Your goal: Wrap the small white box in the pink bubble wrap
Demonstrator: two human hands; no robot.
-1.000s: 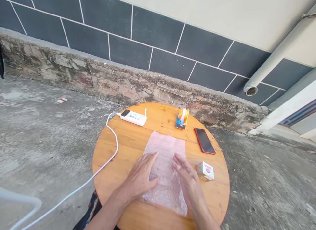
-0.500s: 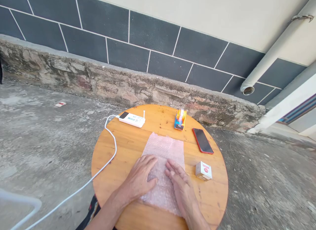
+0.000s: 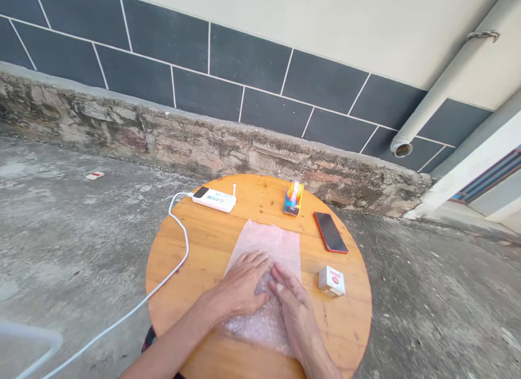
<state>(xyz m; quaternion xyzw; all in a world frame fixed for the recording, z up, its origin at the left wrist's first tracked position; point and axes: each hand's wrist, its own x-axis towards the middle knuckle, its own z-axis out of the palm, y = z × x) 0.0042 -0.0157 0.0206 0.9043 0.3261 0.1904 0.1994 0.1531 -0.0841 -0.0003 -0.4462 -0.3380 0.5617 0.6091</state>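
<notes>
Left hand (image 3: 243, 284) and right hand (image 3: 296, 308) rest on pink bubble wrap (image 3: 273, 238), clamped on nothing.
Left palm faces down, thumb apart; the right tips onto its outer edge, fingers loosely bent. The wrap runs from the middle of the round wooden table (image 3: 183, 297) toward its near edge; beyond stand a rough stone footing (image 3: 187, 143) and dark-tiled wall (image 3: 248, 53).

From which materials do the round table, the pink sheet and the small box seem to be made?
The round table: wood, smooth and perhaps varnished; grain and dark knots show.
The pink sheet: probably plastic bubble wrap, slightly shiny; its surface looks bumpy.
The small box: likely printed cardboard, from its flat faces and straight edges; its coating is unclear.
</notes>
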